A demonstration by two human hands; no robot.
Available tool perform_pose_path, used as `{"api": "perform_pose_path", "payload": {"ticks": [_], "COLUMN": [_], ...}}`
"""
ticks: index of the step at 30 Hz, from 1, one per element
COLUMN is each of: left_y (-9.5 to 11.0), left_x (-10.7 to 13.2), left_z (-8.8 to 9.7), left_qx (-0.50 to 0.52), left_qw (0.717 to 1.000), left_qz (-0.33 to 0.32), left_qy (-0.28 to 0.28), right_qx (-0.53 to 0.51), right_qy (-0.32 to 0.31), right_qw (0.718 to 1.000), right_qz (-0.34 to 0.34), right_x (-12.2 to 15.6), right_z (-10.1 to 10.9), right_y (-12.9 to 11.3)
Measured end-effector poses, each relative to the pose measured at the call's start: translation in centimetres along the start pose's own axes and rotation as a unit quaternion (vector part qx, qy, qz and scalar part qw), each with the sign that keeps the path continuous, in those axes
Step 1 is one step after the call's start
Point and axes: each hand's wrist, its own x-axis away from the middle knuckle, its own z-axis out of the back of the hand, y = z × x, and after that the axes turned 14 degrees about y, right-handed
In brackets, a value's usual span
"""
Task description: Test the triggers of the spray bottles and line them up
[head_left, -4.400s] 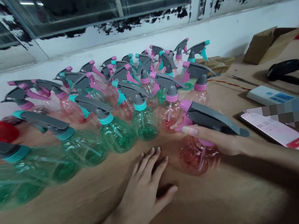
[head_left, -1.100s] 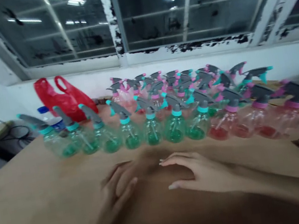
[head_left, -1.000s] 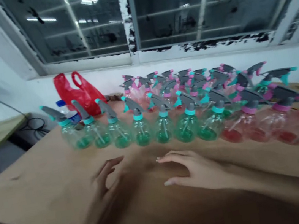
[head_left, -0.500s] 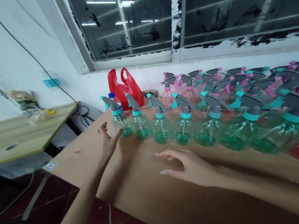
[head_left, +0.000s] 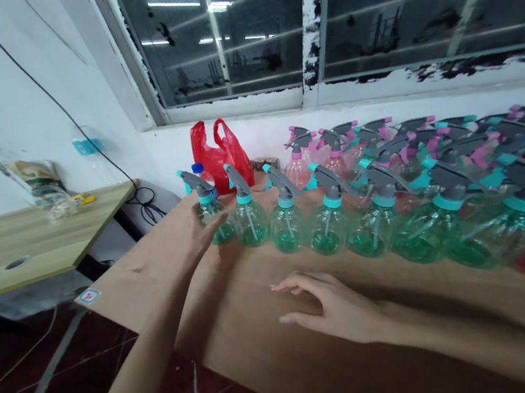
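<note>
At the left end of the front row stands a clear green spray bottle (head_left: pixel 224 232) with a grey and turquoise trigger head. My left hand (head_left: pixel 202 233) is closed around its left side, the thumb across the front; the other fingers are partly hidden. Several similar bottles continue the row to the right, among them the neighbouring spray bottle (head_left: pixel 251 224). In front of this row my right hand (head_left: pixel 330 306) hovers over the brown tabletop (head_left: pixel 256 333), thumb and fingers apart and nothing between them.
Behind the row are more spray bottles with pink or turquoise heads, such as a pink one (head_left: pixel 298 166). A red plastic bag (head_left: pixel 230 158) and a blue-capped bottle (head_left: pixel 197 168) stand near the wall. Another wooden table (head_left: pixel 48 248) is at left, beyond a gap.
My left hand has moved to the leftmost spray bottle and closed on it. My right hand has barely moved, staying open in front of the row.
</note>
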Motion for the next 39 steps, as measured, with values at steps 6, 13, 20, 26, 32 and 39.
{"api": "perform_pose_path", "payload": {"ticks": [6, 13, 20, 26, 32, 39], "left_y": [1.3, 5.6, 14.8, 21.6, 25.4, 27.0], "left_x": [1.4, 8.5, 18.1, 23.4, 27.1, 29.5], "left_z": [3.5, 6.8, 4.1, -2.6, -8.9, -13.7], "left_qx": [-0.036, -0.059, -0.032, 0.051, 0.061, 0.124], "left_qw": [0.999, 0.996, 0.968, 0.934, 0.914, 0.903], "left_qz": [0.008, -0.020, -0.068, -0.086, -0.126, -0.186], "left_qy": [-0.009, -0.066, -0.239, -0.342, -0.380, -0.366], "right_qx": [0.012, 0.061, 0.064, 0.043, 0.001, -0.020], "right_qy": [0.003, 0.007, 0.044, 0.104, 0.243, 0.321], "right_qw": [1.000, 0.995, 0.992, 0.991, 0.968, 0.944], "right_qz": [-0.019, -0.081, -0.103, -0.069, -0.061, -0.079], "right_x": [1.7, 4.6, 6.9, 9.4, 11.4, 12.3], "right_z": [1.5, 5.5, 10.3, 14.0, 17.3, 20.4], "right_y": [0.1, 0.1, -0.1, -0.5, 0.0, 0.7]}}
